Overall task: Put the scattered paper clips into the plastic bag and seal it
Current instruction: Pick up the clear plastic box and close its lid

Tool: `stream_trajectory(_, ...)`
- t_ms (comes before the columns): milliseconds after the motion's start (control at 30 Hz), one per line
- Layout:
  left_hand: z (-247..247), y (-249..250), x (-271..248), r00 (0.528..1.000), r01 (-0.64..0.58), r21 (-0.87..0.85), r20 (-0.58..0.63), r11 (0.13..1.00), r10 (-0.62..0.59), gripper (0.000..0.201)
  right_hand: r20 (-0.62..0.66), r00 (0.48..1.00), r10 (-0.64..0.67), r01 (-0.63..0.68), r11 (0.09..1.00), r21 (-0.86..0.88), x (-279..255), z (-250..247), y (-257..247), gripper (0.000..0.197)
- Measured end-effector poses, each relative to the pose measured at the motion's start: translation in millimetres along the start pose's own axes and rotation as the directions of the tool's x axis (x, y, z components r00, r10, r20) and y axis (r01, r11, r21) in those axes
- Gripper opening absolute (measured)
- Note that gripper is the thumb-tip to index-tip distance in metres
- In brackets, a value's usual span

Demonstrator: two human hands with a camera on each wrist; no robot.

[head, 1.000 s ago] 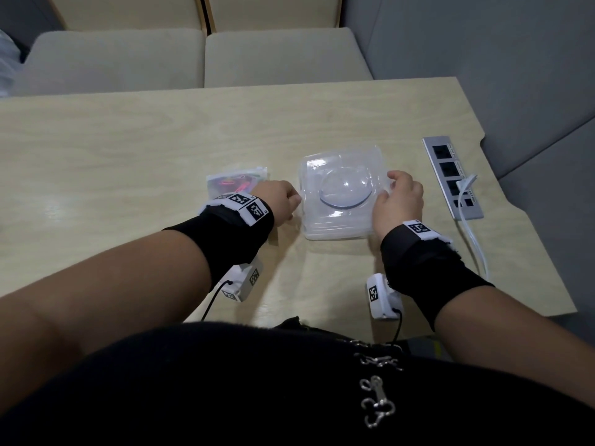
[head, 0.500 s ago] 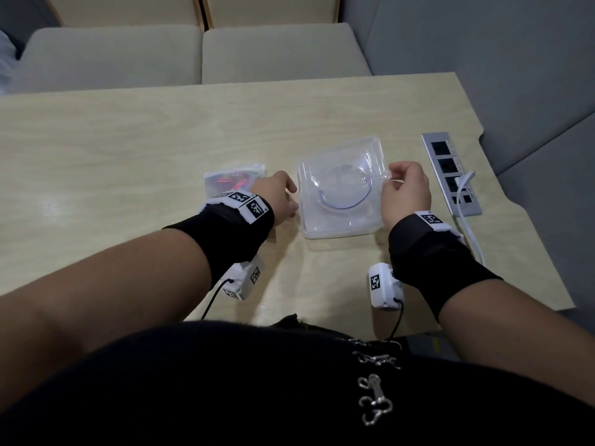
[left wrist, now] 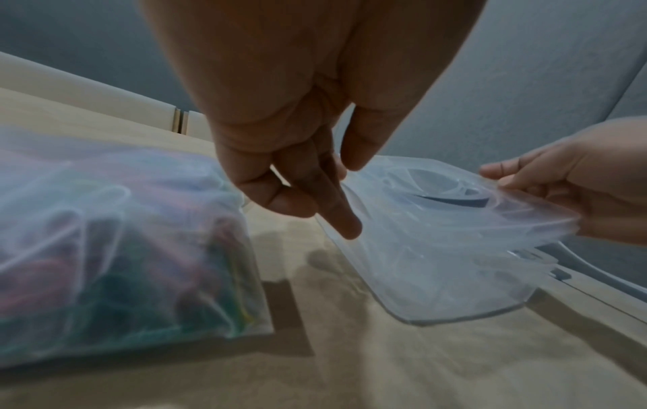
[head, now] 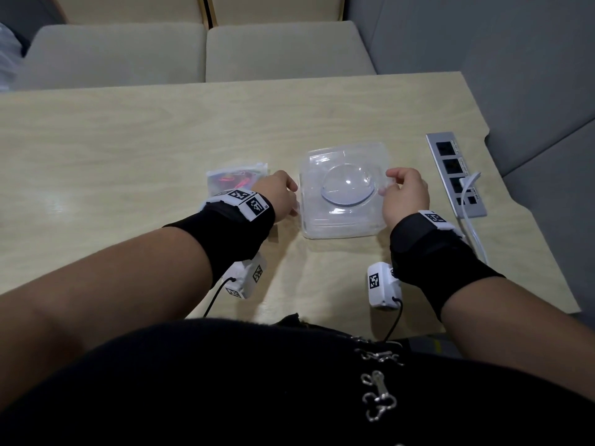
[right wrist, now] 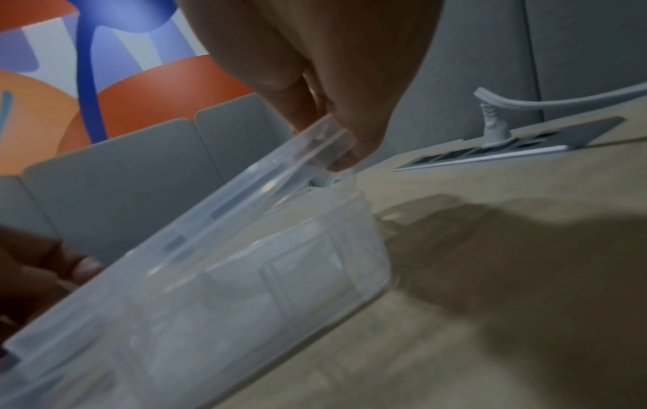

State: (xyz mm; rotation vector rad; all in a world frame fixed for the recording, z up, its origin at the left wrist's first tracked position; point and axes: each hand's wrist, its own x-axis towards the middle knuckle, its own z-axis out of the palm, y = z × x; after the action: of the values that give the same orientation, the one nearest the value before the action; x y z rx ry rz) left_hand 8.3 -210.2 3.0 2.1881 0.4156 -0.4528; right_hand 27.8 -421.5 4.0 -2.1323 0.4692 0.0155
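A small clear plastic bag (head: 236, 180) holding coloured paper clips (left wrist: 115, 249) lies flat on the table, just beyond my left wrist. To its right sits a clear plastic box (head: 344, 194) with a lid (left wrist: 437, 235). My left hand (head: 294, 196) pinches the box's left edge between thumb and fingers (left wrist: 332, 215). My right hand (head: 388, 181) pinches the lid's right edge (right wrist: 315, 144) and holds it tilted up off the box base (right wrist: 262, 276). I see no loose clips on the table.
A silver power strip (head: 455, 175) with a white cable (head: 470, 220) plugged in lies near the table's right edge. Grey seat cushions (head: 193, 53) stand beyond the far edge. The table (head: 128, 140) ends close on the right.
My right hand has moved from the box's near right side to its right rim and lifted the lid's edge. The left hand stays at the left edge.
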Motion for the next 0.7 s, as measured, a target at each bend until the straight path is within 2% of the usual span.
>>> stream_trajectory(267, -1.9, 1.5, -1.3, 0.998, -0.062, 0.066, -0.027, 0.996, 0.064, 0.007, 0.06, 0.998, -0.007, 0.014, 0.993, -0.119, 1.5, 0.9, 0.6, 0.036)
stream_trajectory(500, -1.9, 0.0, 2.4, 0.999, -0.042, 0.045, -0.003, 0.998, 0.042, 0.016, 0.017, 1.0, -0.002, 0.003, 1.0, -0.007, 2.0, -1.1, 5.2, 0.035)
stream_trajectory(633, -1.9, 1.7, 2.9, 0.999, -0.032, -0.005, -0.023, 0.999, 0.032, 0.019, 0.083, 0.996, -0.024, 0.031, 0.997, -0.075, 0.5, 1.4, 5.3, 0.035)
stream_trajectory(700, -2.8, 2.4, 2.2, 0.999, -0.036, 0.037, -0.038, 0.999, 0.037, 0.017, 0.095, 0.995, -0.026, 0.041, 0.988, -0.15, 0.0, 3.0, 2.9, 0.036)
